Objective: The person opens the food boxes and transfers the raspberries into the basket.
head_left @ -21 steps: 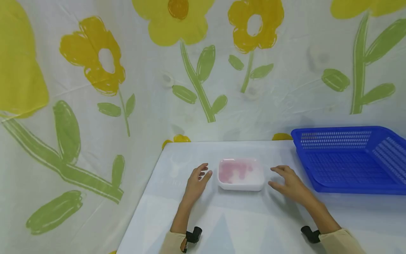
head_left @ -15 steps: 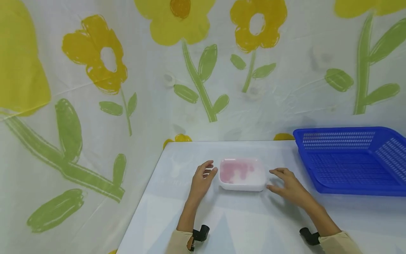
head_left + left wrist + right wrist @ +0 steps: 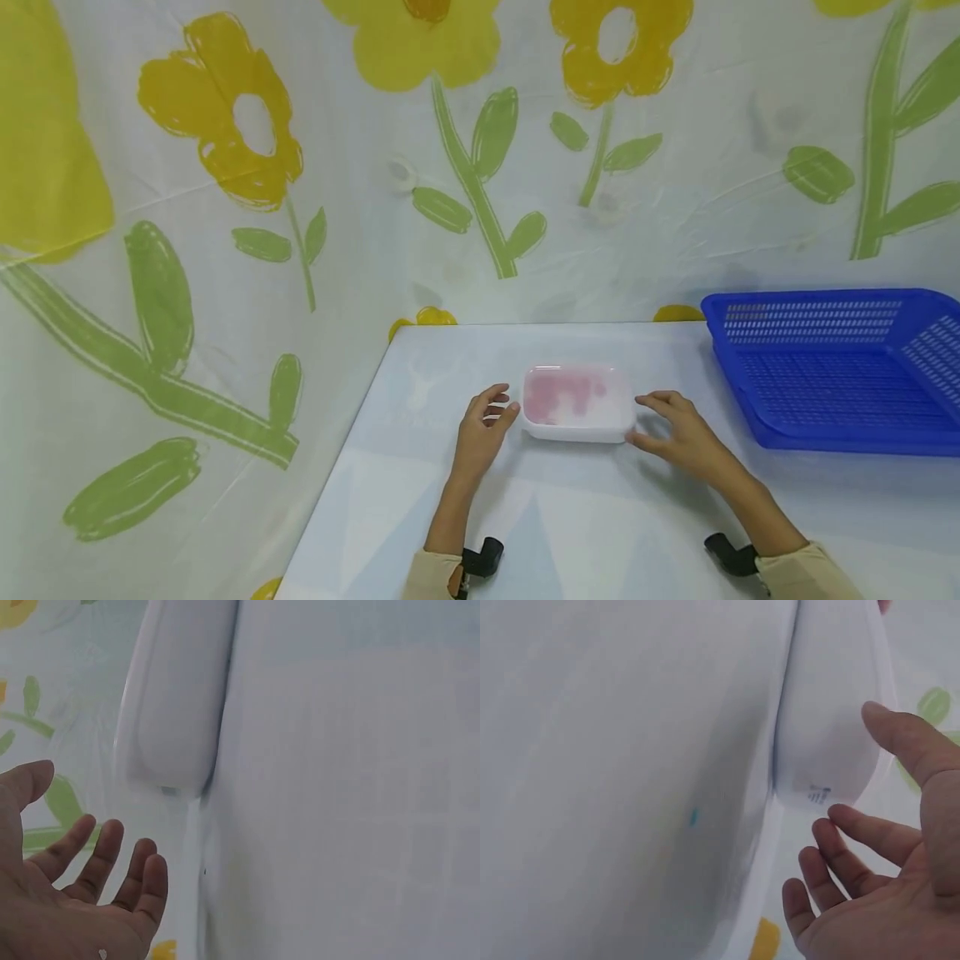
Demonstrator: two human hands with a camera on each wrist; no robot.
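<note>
The box (image 3: 578, 404) sits flat on the table (image 3: 592, 508), white with pink patches; whether these are on its top or show through it, I cannot tell. Just left of the box is the left hand (image 3: 482, 437), fingers spread and loosely bent, apart from it and holding nothing. Just right of the box, the right hand (image 3: 688, 432) has thumb and fingers wide around the near corner, not gripping; the thumb looks close enough to touch, but contact is unclear.

With the right hand seemingly nearer, a push from that side alone could skid or turn the box. Its smooth, rounded ends might slip if pinched weakly, and uneven lifting could tip whatever it holds. Right of the box, beyond the right hand, stands the basket (image 3: 862, 440), whose raised rim could catch a low sideways move.
</note>
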